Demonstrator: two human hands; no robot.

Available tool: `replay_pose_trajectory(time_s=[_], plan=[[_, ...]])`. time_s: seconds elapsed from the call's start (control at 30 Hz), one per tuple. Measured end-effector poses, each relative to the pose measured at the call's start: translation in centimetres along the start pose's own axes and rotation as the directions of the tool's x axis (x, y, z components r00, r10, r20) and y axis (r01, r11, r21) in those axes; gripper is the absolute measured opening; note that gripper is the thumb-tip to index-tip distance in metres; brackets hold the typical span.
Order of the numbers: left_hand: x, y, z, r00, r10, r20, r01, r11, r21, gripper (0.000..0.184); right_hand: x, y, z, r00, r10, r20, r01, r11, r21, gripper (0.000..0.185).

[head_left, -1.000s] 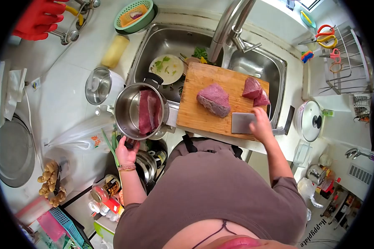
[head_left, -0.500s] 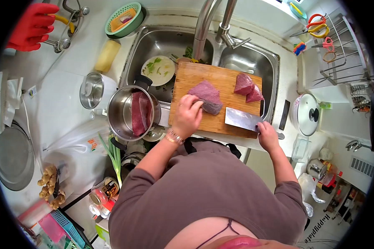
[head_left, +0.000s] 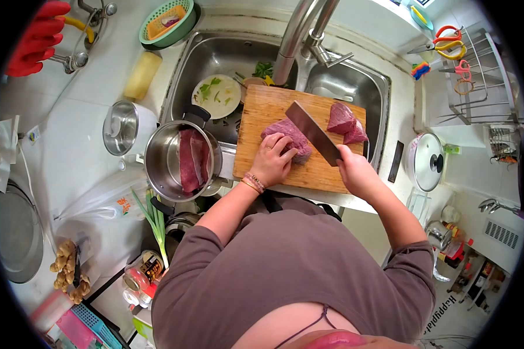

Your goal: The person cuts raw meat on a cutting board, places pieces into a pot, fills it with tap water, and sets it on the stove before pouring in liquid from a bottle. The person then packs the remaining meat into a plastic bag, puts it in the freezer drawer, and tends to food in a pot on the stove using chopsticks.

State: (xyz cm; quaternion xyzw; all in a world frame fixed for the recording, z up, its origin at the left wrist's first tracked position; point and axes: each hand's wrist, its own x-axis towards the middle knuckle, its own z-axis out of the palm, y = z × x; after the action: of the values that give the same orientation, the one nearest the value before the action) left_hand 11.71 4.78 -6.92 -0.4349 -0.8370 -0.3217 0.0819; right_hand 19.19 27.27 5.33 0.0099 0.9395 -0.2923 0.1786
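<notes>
Left hand (head_left: 272, 161) holds down the meat chunk (head_left: 296, 136) near the frame's centre with bent fingers, the right hand (head_left: 358, 170) closed round the cleaver (head_left: 313, 132), seemingly lining up a cut that calls for tucked fingertips.

The cleaver (head_left: 313, 132), earlier flat on the cutting board (head_left: 253, 160), is now raised above it; the left hand (head_left: 272, 161) has moved from the pot (head_left: 157, 154) to the meat (head_left: 288, 132) on the board.
</notes>
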Motion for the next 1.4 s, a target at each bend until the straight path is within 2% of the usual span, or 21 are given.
replay_pose_trajectory(time_s=[0.23, 0.43, 0.53, 0.63, 0.83, 1.03, 1.13, 1.23, 1.27, 1.4], plan=[[0.0, -1.0, 0.2, 0.999, 0.008, -0.033, -0.009, 1.000, -0.018, 0.025, 3.0, 0.2, 2.1, 0.989, -0.088, 0.115, 0.099, 0.991, -0.093, 0.026], [0.5, -0.6, 0.6, 0.996, -0.044, -0.079, 0.048, 0.997, 0.056, 0.024, 3.6, -1.1, 1.1, 0.971, 0.028, 0.236, 0.029, 0.972, -0.233, 0.015], [0.3, -0.5, 0.9, 0.995, -0.037, -0.087, 0.043, 0.997, 0.067, 0.023, 4.1, -1.1, 0.9, 0.951, 0.065, 0.302, 0.007, 0.973, -0.230, 0.011], [-0.1, -0.7, 1.5, 0.993, -0.040, -0.109, 0.043, 0.999, 0.019, 0.022, 4.3, -1.9, 0.3, 0.946, 0.073, 0.317, 0.018, 0.961, -0.275, 0.010], [-0.2, -0.8, 1.4, 0.993, -0.072, -0.089, 0.068, 0.997, -0.049, 0.019, 4.9, -1.8, 0.6, 0.940, 0.058, 0.335, 0.040, 0.960, -0.277, 0.012], [-0.3, -1.2, 1.4, 0.993, -0.096, -0.074, 0.089, 0.992, -0.090, 0.017, 6.8, -2.7, 0.5, 0.913, 0.105, 0.393, -0.038, 0.984, -0.175, 0.017], [-0.5, -1.3, 1.6, 0.994, -0.087, -0.062, 0.081, 0.992, -0.102, 0.017, 9.0, -2.9, 1.9, 0.930, -0.042, 0.365, 0.108, 0.981, -0.163, 0.019], [-0.5, -1.4, 1.7, 0.992, -0.089, -0.088, 0.082, 0.993, -0.083, 0.017, 10.7, -3.8, 2.8, 0.920, 0.073, 0.385, -0.016, 0.989, -0.149, 0.018], [-0.5, -1.4, 1.8, 0.991, -0.097, -0.091, 0.089, 0.992, -0.087, 0.017, 10.1, -4.3, 2.1, 0.927, 0.011, 0.376, 0.077, 0.973, -0.218, 0.018], [-0.7, -1.5, 2.3, 0.989, -0.110, -0.103, 0.100, 0.990, -0.095, 0.018, 5.8, -2.5, 0.8, 0.903, 0.130, 0.409, -0.017, 0.963, -0.268, 0.016]])
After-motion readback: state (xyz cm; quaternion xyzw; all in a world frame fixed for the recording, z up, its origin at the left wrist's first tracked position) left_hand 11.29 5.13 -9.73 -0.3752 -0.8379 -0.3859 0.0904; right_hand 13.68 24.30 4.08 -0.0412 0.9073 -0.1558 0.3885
